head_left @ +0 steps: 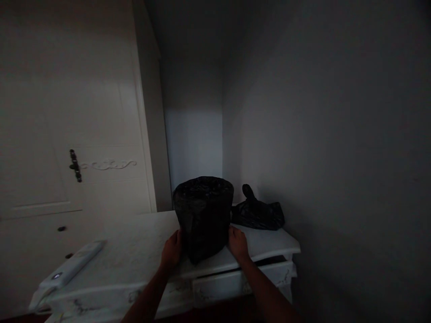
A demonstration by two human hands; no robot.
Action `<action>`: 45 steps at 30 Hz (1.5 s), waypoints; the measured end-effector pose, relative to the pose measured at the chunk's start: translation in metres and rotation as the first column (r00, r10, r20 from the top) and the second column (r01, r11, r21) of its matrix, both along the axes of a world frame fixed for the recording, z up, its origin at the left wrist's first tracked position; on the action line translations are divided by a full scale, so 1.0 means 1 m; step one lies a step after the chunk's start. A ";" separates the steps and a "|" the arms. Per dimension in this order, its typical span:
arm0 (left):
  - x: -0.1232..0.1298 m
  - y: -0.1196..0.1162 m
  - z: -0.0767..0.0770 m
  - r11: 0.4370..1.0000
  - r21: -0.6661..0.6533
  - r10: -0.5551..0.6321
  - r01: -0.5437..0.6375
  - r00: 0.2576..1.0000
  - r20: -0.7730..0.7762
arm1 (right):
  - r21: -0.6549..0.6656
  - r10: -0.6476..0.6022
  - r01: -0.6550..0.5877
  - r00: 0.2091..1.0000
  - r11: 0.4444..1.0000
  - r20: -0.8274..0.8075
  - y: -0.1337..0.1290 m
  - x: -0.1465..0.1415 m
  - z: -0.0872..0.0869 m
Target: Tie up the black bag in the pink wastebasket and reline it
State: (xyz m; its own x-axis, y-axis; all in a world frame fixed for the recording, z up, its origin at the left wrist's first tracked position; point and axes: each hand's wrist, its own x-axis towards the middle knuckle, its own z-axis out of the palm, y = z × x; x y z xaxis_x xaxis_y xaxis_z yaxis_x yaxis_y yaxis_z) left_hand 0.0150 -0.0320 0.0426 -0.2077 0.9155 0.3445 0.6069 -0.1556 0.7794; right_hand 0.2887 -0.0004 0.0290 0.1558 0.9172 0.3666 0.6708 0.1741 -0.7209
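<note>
A black plastic trash bag (205, 224) stands upright on the white dresser top. It has a wide round mouth, as if stretched over a bin, though any container under it is hidden. At its lower left side, my left hand (171, 251) is closed on the plastic. My right hand (238, 243) pinches the bag at the lower right side. Just beyond my right hand lies a second black plastic bag (259, 213), crumpled and with a knot or handle sticking up.
The white dresser (134, 242) has carved drawers, and the right drawer (222, 287) is slightly out. A long white power strip (72, 264) lies at its left end. A white wardrobe (107, 112) stands on the left; a bare wall (319, 134) rises on the right.
</note>
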 end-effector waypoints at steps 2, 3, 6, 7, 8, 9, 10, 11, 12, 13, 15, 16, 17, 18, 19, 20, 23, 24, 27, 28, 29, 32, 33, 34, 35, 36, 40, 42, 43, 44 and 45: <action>-0.001 0.001 -0.001 0.999 -0.006 0.036 -0.036 0.998 -0.045 | -0.004 0.000 0.000 1.000 1.000 0.006 0.000 0.000 -0.001; -0.001 0.001 -0.001 0.999 -0.013 0.044 -0.045 0.997 -0.063 | -0.008 0.002 -0.001 1.000 1.000 0.011 0.000 0.001 -0.001; -0.001 0.002 -0.001 0.999 -0.022 0.045 -0.047 0.996 -0.080 | -0.006 0.012 -0.012 1.000 1.000 0.018 0.000 0.001 -0.001; -0.001 0.001 0.000 0.999 -0.023 0.044 -0.046 0.996 -0.078 | -0.001 0.020 -0.020 1.000 1.000 0.015 -0.001 0.000 -0.002; -0.001 0.001 0.000 0.998 -0.026 0.046 -0.048 0.996 -0.077 | 0.002 0.028 -0.028 1.000 1.000 0.008 -0.001 0.000 -0.002; -0.001 0.001 0.001 0.998 -0.030 0.049 -0.051 0.996 -0.078 | 0.002 0.033 -0.033 0.999 0.999 -0.001 -0.001 0.000 -0.002; -0.001 0.001 0.002 0.998 -0.035 0.052 -0.055 0.996 -0.077 | 0.002 0.037 -0.037 0.999 0.999 -0.009 -0.001 0.001 -0.003; -0.001 0.000 0.002 0.998 -0.039 0.053 -0.056 0.996 -0.076 | 0.001 0.041 -0.041 0.999 0.999 -0.014 -0.001 0.001 -0.003; -0.001 0.000 0.002 0.998 -0.035 0.054 -0.057 0.996 -0.072 | 0.002 0.042 -0.042 0.999 0.999 -0.017 -0.001 0.001 -0.003; -0.001 0.000 0.003 0.998 -0.029 0.052 -0.054 0.996 -0.071 | 0.004 0.040 -0.040 0.999 0.999 -0.018 -0.001 0.001 -0.003; -0.001 0.000 0.002 0.999 -0.013 0.041 -0.042 0.997 -0.071 | 0.008 0.033 -0.033 0.999 0.999 -0.015 -0.001 0.001 -0.002; -0.001 0.000 0.001 0.999 -0.008 0.037 -0.038 0.997 -0.073 | 0.009 0.031 -0.031 0.999 0.999 -0.013 -0.001 0.001 -0.002; -0.001 0.000 0.000 0.999 -0.004 0.035 -0.035 0.996 -0.077 | 0.012 0.028 -0.028 1.000 1.000 -0.013 -0.001 0.001 -0.002; -0.001 0.001 -0.001 0.999 0.002 0.034 -0.034 0.996 -0.081 | 0.017 0.028 -0.028 1.000 0.999 -0.011 -0.001 0.001 -0.002; -0.001 0.001 -0.001 0.999 0.009 0.033 -0.032 0.996 -0.085 | 0.025 0.027 -0.027 1.000 0.999 -0.009 -0.001 0.000 -0.002; -0.001 0.001 -0.002 0.999 0.014 0.033 -0.031 0.995 -0.091 | 0.032 0.025 -0.025 1.000 0.999 -0.008 -0.002 0.000 -0.002; -0.001 0.000 -0.001 0.999 0.005 0.038 -0.038 0.994 -0.104 | 0.030 0.021 -0.021 1.000 0.999 -0.003 -0.002 0.000 -0.001; -0.001 -0.001 0.000 0.999 -0.005 0.040 -0.041 0.993 -0.109 | 0.022 0.022 -0.022 1.000 1.000 -0.001 -0.003 0.000 -0.001; -0.001 -0.002 0.001 0.999 -0.016 0.028 -0.030 0.993 -0.116 | 0.011 0.026 -0.026 1.000 1.000 0.005 -0.003 0.000 -0.001; -0.001 -0.002 0.001 1.000 -0.014 0.023 -0.025 0.993 -0.117 | 0.012 0.025 -0.025 1.000 1.000 0.007 -0.003 0.000 -0.001; -0.001 -0.001 0.000 1.000 -0.014 0.021 -0.023 0.993 -0.120 | 0.014 0.024 -0.024 1.000 1.000 0.008 -0.003 0.000 -0.001; -0.002 0.002 -0.003 0.999 -0.024 0.035 -0.038 0.990 -0.140 | 0.009 0.018 -0.018 0.999 1.000 0.030 -0.002 0.000 -0.001; -0.002 0.004 -0.004 0.999 -0.026 0.036 -0.040 0.989 -0.144 | 0.000 0.016 -0.016 0.999 1.000 0.042 -0.001 0.000 -0.002; -0.003 0.005 -0.005 0.999 -0.026 0.035 -0.040 0.989 -0.146 | -0.008 0.017 -0.017 0.998 1.000 0.055 -0.001 0.000 -0.002; -0.003 0.006 -0.007 0.999 -0.025 0.033 -0.037 0.989 -0.145 | -0.012 0.015 -0.015 0.998 1.000 0.065 0.000 0.000 -0.003; -0.003 0.007 -0.007 0.999 -0.024 0.031 -0.035 0.989 -0.142 | -0.011 0.015 -0.014 0.997 1.000 0.072 0.001 0.001 -0.003; -0.004 0.008 -0.009 0.999 -0.035 0.029 -0.034 0.991 -0.127 | 0.024 0.016 -0.018 0.997 1.000 0.077 0.003 0.001 -0.006; -0.004 0.007 -0.010 0.999 -0.022 0.028 -0.031 0.992 -0.125 | 0.023 0.004 -0.006 0.996 1.000 0.088 0.003 0.000 -0.008; -0.004 0.007 -0.010 1.000 -0.014 0.025 -0.027 0.992 -0.126 | 0.018 -0.001 0.000 0.996 1.000 0.090 0.004 0.000 -0.008; -0.004 0.007 -0.011 1.000 -0.008 0.023 -0.024 0.992 -0.127 | 0.015 -0.004 0.002 0.996 1.000 0.086 0.004 0.001 -0.009; -0.005 0.007 -0.011 1.000 -0.005 0.021 -0.022 0.992 -0.128 | 0.015 -0.001 0.000 0.997 1.000 0.076 0.004 0.001 -0.009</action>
State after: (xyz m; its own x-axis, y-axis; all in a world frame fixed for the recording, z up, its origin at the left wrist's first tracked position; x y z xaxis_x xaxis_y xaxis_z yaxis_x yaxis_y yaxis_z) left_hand 0.0103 -0.0247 0.0316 -0.1823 0.9135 0.3637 0.7050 -0.1365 0.6959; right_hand 0.2893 0.0035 0.0197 0.1272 0.9114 0.3914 0.7235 0.1847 -0.6652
